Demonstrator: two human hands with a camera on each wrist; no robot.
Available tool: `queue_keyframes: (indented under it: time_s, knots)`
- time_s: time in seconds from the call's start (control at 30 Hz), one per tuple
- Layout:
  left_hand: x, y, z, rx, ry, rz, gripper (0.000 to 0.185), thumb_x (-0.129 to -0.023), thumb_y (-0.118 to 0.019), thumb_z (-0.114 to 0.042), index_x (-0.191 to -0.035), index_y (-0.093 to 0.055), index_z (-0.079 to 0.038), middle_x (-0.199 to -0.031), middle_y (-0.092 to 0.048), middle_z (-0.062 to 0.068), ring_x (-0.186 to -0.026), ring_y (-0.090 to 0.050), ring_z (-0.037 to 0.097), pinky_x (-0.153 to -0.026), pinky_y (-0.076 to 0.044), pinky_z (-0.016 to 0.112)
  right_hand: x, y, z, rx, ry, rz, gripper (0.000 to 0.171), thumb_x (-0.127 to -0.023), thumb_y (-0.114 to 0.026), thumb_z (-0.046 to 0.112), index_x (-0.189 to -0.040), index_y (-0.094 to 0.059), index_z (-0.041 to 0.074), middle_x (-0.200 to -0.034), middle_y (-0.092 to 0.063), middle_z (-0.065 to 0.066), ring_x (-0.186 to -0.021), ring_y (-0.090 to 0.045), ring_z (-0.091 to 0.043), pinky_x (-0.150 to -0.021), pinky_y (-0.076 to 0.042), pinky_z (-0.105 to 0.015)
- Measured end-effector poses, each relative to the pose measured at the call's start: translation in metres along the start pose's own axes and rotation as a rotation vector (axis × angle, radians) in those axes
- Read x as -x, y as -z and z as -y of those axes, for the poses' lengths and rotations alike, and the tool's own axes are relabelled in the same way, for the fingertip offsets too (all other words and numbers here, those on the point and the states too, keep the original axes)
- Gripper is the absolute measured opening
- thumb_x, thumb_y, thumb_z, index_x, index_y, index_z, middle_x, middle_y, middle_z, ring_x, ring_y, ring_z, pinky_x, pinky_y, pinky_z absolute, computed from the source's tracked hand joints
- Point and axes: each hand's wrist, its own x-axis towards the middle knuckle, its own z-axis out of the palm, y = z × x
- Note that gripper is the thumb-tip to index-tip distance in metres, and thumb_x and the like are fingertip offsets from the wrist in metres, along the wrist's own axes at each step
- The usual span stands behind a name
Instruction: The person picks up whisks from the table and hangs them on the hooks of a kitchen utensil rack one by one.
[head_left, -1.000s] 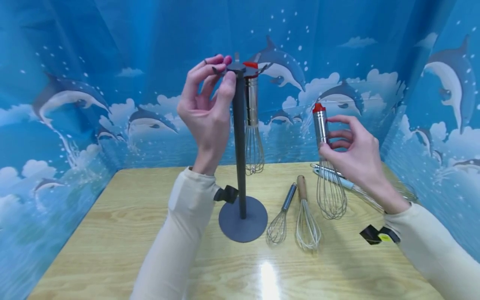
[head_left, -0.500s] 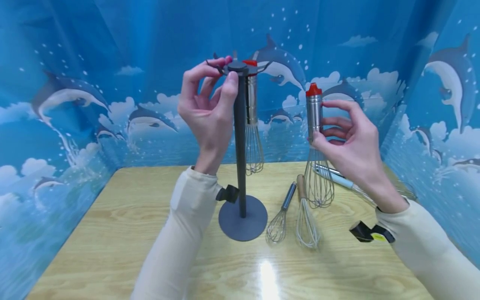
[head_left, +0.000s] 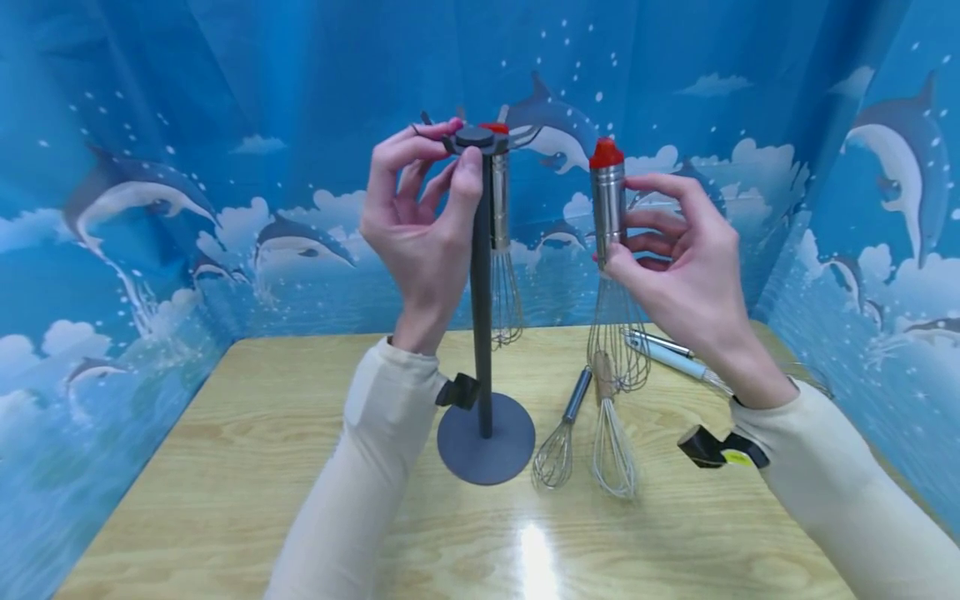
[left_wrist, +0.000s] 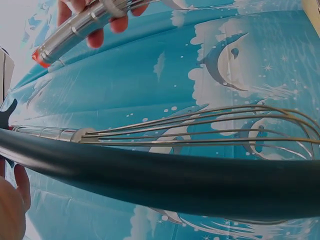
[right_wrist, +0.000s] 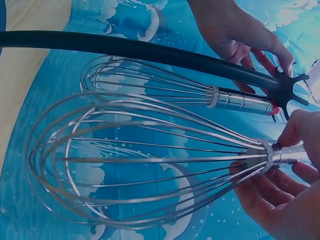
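Note:
My left hand (head_left: 420, 217) pinches the hooked top of a dark grey utensil stand (head_left: 482, 333), thumb in front and fingers behind among the hooks. On a far-side hook hangs a steel whisk (head_left: 501, 204) with a red end; the left wrist view shows its wires behind the pole (left_wrist: 160, 175). To the right, my right hand (head_left: 682, 258) grips the steel handle of a larger whisk (head_left: 609, 200), red end up and wires down. The right wrist view shows this whisk's wide wire balloon (right_wrist: 150, 160) apart from the stand's hooks (right_wrist: 286, 89).
A small dark-handled whisk (head_left: 576, 398) and a wooden-handled whisk (head_left: 613, 446) lie on the wooden table (head_left: 285, 467), right of the stand's round base (head_left: 513, 450). Farther right lies a light-blue-handled whisk (head_left: 671, 357) beside a metal-handled one (head_left: 667, 342). A dolphin-print curtain (head_left: 322, 83) surrounds the table.
My right hand has carried its whisk leftward and up, nearer the stand's top. My left hand stays at the hooks, which have turned slightly, shifting the hanging whisk a little left.

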Motion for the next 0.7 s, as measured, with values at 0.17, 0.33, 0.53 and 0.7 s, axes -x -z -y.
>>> queue_keyframes:
  time_s: [0.17, 0.33, 0.53, 0.7]
  knots:
    - [0.001, -0.001, 0.000, -0.030, -0.014, -0.004, 0.023, -0.086, -0.067, 0.004, -0.101, -0.055, 0.017, -0.113, -0.062, 0.029, -0.110, -0.071, 0.032, -0.091, -0.063, 0.051, -0.007, -0.005, 0.003, -0.014, 0.009, 0.003, 0.055, -0.090, -0.065, -0.005, -0.140, -0.055, 0.015, -0.107, -0.073, 0.005, -0.086, -0.075, -0.009, -0.081, -0.062, -0.018]
    - [0.002, -0.002, 0.000, -0.047, -0.031, -0.008, 0.023, -0.086, -0.067, 0.005, -0.102, -0.055, 0.017, -0.114, -0.061, 0.031, -0.110, -0.070, 0.032, -0.091, -0.062, 0.054, -0.014, -0.011, 0.005, -0.039, 0.019, 0.008, 0.056, -0.090, -0.066, -0.006, -0.140, -0.056, 0.015, -0.106, -0.073, 0.007, -0.085, -0.075, -0.011, -0.080, -0.063, -0.019]
    - [0.002, -0.003, 0.000, -0.055, -0.043, -0.009, 0.023, -0.086, -0.067, 0.006, -0.103, -0.055, 0.016, -0.114, -0.060, 0.032, -0.110, -0.070, 0.032, -0.092, -0.062, 0.054, -0.022, -0.017, 0.006, -0.030, 0.036, 0.021, 0.056, -0.090, -0.067, -0.004, -0.141, -0.057, 0.017, -0.108, -0.072, 0.002, -0.087, -0.075, -0.011, -0.082, -0.062, -0.018]
    - [0.002, -0.004, 0.000, -0.062, -0.052, -0.012, 0.023, -0.085, -0.068, 0.006, -0.102, -0.056, 0.017, -0.114, -0.059, 0.033, -0.110, -0.070, 0.033, -0.092, -0.062, 0.054, -0.027, -0.021, 0.005, -0.031, 0.067, 0.033, 0.056, -0.089, -0.067, -0.006, -0.141, -0.058, 0.015, -0.111, -0.073, -0.006, -0.085, -0.074, -0.012, -0.080, -0.062, -0.018]
